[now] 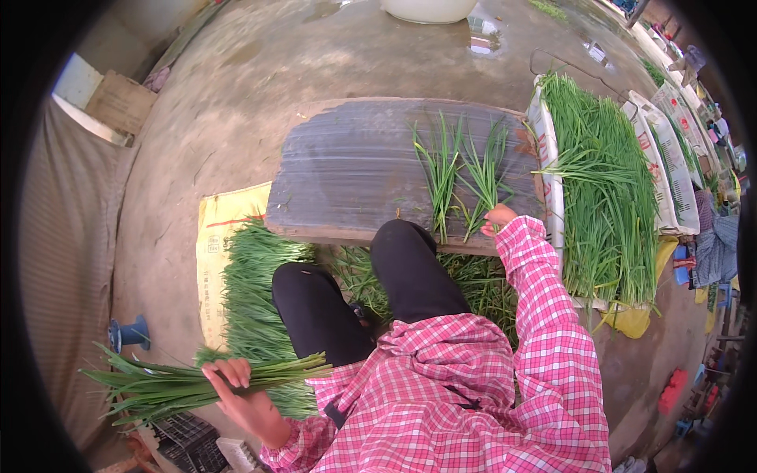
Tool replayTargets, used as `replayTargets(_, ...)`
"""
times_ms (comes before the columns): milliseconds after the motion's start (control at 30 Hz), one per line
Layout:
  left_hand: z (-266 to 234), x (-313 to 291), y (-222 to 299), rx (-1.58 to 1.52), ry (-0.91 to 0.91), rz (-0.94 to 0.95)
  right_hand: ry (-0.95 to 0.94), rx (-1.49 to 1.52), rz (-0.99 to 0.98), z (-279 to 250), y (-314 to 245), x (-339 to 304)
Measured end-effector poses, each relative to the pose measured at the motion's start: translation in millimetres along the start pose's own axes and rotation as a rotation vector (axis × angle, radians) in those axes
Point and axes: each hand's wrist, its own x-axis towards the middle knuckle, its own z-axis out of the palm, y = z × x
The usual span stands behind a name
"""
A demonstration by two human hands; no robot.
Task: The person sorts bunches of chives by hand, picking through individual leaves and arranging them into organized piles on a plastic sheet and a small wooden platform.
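Observation:
At the lower left, my left hand (248,398) is closed around a thick bundle of garlic chives (169,386), held sideways beside my left thigh. My right hand (498,219) rests at the near right edge of a low dark table (347,169), its fingers pinched on the lower part of a small bunch of chives (482,169). Just left of that bunch lies another small bunch (440,173), its tips pointing away from me. Part of my right hand's grip is hidden by its own fingers.
Right of the table stands a white crate (549,169) heaped with long chives (603,197); more crates stand beyond it. A large chive pile (260,292) lies on a yellow sack (211,272) to my left. Loose greens (359,276) lie under the table. A blue spool-shaped object (130,334) stands far left.

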Motion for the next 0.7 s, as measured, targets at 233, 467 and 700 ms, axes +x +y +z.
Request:
replayTargets(233, 24.5, 1.5, -30.8, -0.074, -0.089, -0.152, -0.29, 0.483, -0.462, -58.9, 10.9, -115.1)
replayTargets(467, 56.9, 8.6, -78.3, -0.316, -0.439, -0.453, -0.744, 0.715, -0.836, -28.4, 52.8, -219.6)
replayTargets(700, 87.9, -23.1, -90.4, -0.131, -0.652, -0.658, -0.902, 0.266, -0.968, 40.0, 70.2, -265.4)
